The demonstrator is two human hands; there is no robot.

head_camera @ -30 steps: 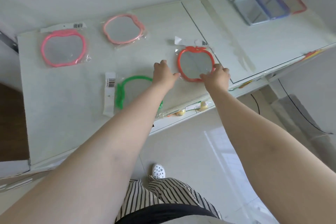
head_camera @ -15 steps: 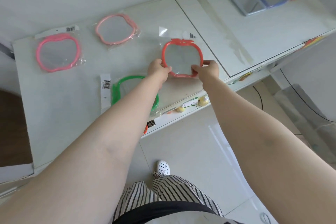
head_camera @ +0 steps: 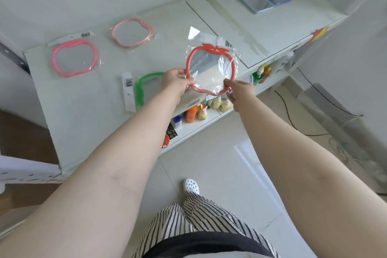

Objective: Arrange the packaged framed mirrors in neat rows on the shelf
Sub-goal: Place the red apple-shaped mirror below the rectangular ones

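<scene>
I had the red apple-shaped mirror point(head_camera: 211, 69) pinched at its lower rim from both sides, my left hand point(head_camera: 175, 84) closed on the lower left edge and my right hand point(head_camera: 240, 92) on the lower right, fingers curled tight over frame and bag. It hung lifted and tilted toward me above the front edge of the top shelf point(head_camera: 83, 115), clear of the surface. My worry was the loose plastic bag: with only fingertip grips low on the frame, it could slide inside the wrap and tip forward. Just left of my left hand lay the green mirror point(head_camera: 144, 86), easy to knock. The red one's leaf end pointed away from my grips, toward the wall; it looked roughly as wide as tall.
</scene>
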